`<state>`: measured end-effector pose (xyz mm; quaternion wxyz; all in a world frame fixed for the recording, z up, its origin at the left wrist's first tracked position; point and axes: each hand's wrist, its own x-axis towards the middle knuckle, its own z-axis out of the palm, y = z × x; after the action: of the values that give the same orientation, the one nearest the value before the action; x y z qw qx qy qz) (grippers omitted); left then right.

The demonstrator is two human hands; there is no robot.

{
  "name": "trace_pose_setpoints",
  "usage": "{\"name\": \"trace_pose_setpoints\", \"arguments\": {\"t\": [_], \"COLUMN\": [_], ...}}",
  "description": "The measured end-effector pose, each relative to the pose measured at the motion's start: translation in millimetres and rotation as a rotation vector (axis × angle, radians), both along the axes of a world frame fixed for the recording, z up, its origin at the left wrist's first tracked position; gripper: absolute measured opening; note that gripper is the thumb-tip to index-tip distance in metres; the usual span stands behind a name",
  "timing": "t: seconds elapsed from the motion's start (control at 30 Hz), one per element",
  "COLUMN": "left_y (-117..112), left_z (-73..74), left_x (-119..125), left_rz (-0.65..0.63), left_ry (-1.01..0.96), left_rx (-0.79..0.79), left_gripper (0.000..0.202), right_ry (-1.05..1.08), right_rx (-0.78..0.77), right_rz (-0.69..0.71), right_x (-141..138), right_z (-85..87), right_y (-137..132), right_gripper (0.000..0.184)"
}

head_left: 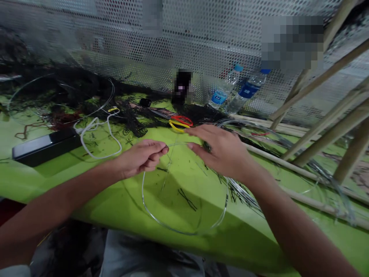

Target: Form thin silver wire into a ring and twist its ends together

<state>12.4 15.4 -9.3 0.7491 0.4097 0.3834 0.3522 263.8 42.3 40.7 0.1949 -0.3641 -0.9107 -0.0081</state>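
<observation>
My left hand (pixel 145 156) is closed in a pinch on a thin, shiny wire ring (pixel 143 192), which hangs in a wide loop over the green tabletop. My right hand (pixel 221 152) is held above the far right part of this ring, fingers stretched out and thumb apart. Its thumb tip is close to the wire; whether it touches cannot be seen. Just beyond its fingertips lie scissors (pixel 182 117) with one red and one yellow handle. Short black strands (pixel 187 200) are scattered on the table inside the loop's outline.
A black box (pixel 47 146) with a white cord (pixel 99 157) lies at left. Dark netting (pixel 80 84) heaps along the back. Two water bottles (pixel 223 90) lean against the perforated metal panel (pixel 123 42). Wire coils (pixel 245 194) and wooden poles (pixel 319 130) occupy the right side.
</observation>
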Motion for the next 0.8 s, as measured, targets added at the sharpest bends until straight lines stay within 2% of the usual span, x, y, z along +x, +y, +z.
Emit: {"name": "trace_pose_setpoints", "arguments": {"t": [0.1,0.3,0.4,0.5,0.57,0.6,0.63,0.73,0.8], "left_y": [1,6,9,10,10,10,9,5,3], "left_z": [-3.3,-3.9,-4.1,-1.2,2.1,3.6,5.0,7.6,8.9], "left_x": [0,-4,-6,-9,-11,-12,-13,-14,-14], "left_rz": [-0.007,-0.005,-0.042,-0.060,-0.063,-0.067,-0.072,-0.090,-0.095], "left_ry": [0.024,0.082,0.100,0.096,0.084,0.080,0.076,0.072,0.069], "left_rx": [-0.003,0.012,-0.002,0.001,0.019,0.028,0.037,0.060,0.080], "left_gripper": [0.027,0.027,0.026,0.024,0.023,0.023,0.023,0.026,0.025], "right_ry": [-0.192,-0.329,-0.293,-0.010,0.195,0.191,0.094,-0.122,-0.231], "right_rx": [0.072,0.230,0.162,-0.048,-0.109,-0.031,0.068,0.096,0.116], "right_rz": [0.098,0.220,0.271,0.266,0.191,0.149,0.150,0.290,0.382], "right_x": [-18,-30,-29,-19,-9,-5,-2,-4,-11], "right_z": [-0.8,-7.4,-9.6,-16.3,-27.4,-35.1,-43.7,-69.3,-80.5], "right_y": [3,1,7,27,43,49,53,52,47], "right_gripper": [0.027,0.032,0.035,0.035,0.047,0.054,0.054,0.026,0.023]}}
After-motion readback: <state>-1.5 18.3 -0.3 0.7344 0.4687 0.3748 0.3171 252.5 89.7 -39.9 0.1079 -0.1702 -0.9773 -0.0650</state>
